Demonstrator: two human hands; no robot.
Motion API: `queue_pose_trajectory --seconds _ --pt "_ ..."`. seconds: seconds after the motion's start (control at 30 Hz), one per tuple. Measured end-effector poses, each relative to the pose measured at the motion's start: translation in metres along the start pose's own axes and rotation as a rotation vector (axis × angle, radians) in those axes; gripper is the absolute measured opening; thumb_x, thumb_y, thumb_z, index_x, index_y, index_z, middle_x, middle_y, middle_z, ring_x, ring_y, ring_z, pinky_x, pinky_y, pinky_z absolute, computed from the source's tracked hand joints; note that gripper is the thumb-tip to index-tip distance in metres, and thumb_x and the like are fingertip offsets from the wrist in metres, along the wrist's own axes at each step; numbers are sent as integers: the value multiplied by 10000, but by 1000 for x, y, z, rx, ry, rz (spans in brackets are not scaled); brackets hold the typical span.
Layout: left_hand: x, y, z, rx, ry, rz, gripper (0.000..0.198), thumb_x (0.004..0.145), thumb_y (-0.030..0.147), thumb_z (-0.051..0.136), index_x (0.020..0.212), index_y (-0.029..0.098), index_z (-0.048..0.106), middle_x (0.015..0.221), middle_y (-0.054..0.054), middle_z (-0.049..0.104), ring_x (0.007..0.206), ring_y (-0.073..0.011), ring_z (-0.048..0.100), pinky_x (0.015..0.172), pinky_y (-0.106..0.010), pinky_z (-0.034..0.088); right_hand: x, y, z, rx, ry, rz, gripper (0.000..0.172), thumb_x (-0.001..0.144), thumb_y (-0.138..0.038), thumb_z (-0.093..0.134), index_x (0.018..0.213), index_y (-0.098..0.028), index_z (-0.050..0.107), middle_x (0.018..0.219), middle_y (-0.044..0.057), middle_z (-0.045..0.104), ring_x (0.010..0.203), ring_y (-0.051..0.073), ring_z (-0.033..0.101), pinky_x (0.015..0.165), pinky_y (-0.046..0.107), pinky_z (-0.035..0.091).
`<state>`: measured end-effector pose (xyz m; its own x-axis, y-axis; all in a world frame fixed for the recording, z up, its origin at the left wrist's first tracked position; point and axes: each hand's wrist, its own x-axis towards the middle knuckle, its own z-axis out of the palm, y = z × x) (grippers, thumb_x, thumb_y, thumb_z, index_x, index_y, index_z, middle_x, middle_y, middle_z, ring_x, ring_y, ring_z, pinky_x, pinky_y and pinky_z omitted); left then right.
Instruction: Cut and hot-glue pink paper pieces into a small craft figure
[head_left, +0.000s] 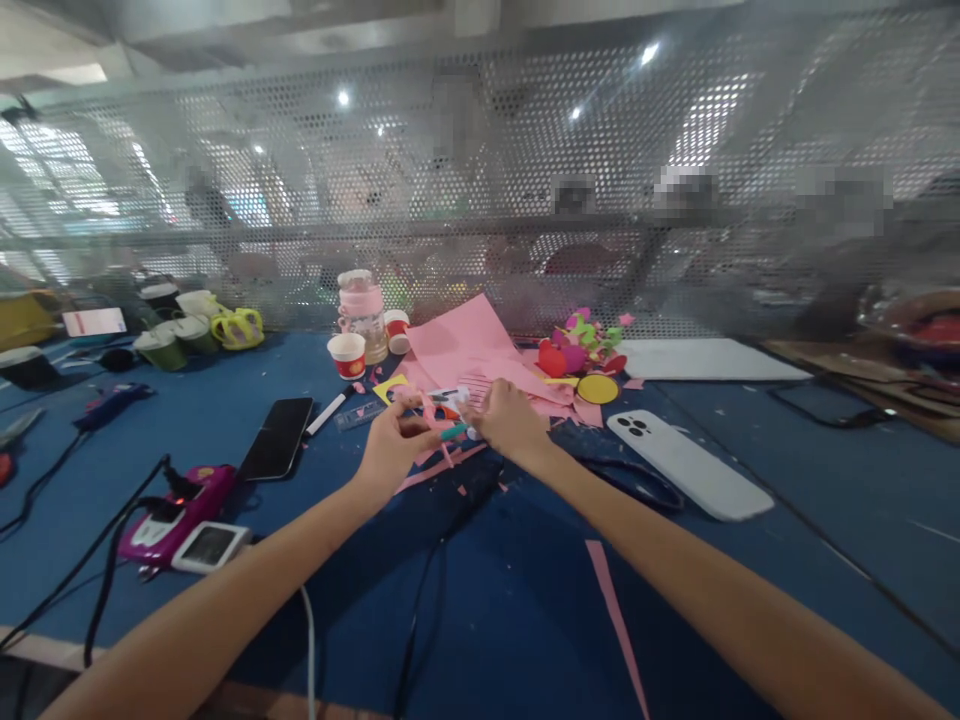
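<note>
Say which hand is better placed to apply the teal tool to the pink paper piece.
Right, probably: the right hand grips the teal tool, its tip pointing at the pink paper piece pinched in the left hand.

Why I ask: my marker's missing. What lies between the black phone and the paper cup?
In the head view, a white marker with a black tip lies slantwise on the blue table between the black phone and the paper cup.
</note>
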<state>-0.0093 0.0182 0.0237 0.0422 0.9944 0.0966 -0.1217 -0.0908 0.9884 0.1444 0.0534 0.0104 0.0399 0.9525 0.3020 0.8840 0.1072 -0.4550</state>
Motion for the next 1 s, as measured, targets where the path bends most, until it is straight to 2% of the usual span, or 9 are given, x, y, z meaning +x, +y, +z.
queue_pose_trajectory --seconds 0.07,0.17,0.3,0.4,0.5,0.57,0.67,0.8,1.0 --pt "-1 -1 1 -12 -11 -5 451 460 154 758 837 134 513 469 58 612 464 -98 576 503 -200 447 3 -14 9 -148 -83 39 427 707 -370 554 968 -35 508 1024 255 573 1003 326 535 793 370 410" --pt "0 -3 0 -28 -34 14 461 476 169 758 861 140 507 540 29 656 524 -124 616 541 -224 472 9 -29 21 -147 -151 80 446 704 -312 561 1024 -5 510 945 250 614 910 309 596 706 328 436" --pt "0 -5 -2 -14 -30 45 446 481 173 755 847 151 501 521 38 644 493 -123 607 505 -219 461 18 -28 25 -81 -200 76 290 721 -379 532 817 -115 603 773 148 666 758 244 639 581 256 427" --pt "0 -6 -2 -2 -30 44 444 491 175 747 848 158 484 505 50 628 478 -115 597 497 -213 447 18 -18 17 -46 -165 84 286 743 -425 486 746 -162 597 752 104 665 758 220 632 585 243 418" --pt "-1 -7 -2 13 -34 27 441 489 174 748 826 162 465 495 52 616 488 -123 603 495 -213 435 11 -2 3 -27 -46 143 332 787 -425 398 822 -136 557 833 146 643 810 239 607 629 279 423" --pt "-1 -8 -2 11 -39 13 436 491 179 748 811 166 452 498 47 616 486 -126 603 486 -213 427 2 12 -5 57 125 164 308 762 -430 421 818 -140 511 814 139 617 776 238 586 631 299 427" --pt "-1 -8 -1 21 -33 -16 451 482 169 754 817 164 451 496 49 612 473 -118 593 476 -211 422 -16 34 -13 220 383 71 308 696 -492 490 741 -193 429 684 53 539 661 215 543 611 328 434" --pt "-4 -5 2 92 -18 -66 441 481 139 758 807 161 462 476 61 592 448 -96 564 465 -204 420 -41 51 -13 170 632 -103 343 693 -516 520 749 -214 366 684 30 473 658 219 524 581 351 442" --pt "-5 -5 2 164 -97 -90 431 506 179 755 834 164 474 528 32 626 510 -128 601 491 -226 442 -54 50 -7 9 674 -326 259 755 -421 524 757 -224 357 725 45 471 675 212 545 493 304 438"
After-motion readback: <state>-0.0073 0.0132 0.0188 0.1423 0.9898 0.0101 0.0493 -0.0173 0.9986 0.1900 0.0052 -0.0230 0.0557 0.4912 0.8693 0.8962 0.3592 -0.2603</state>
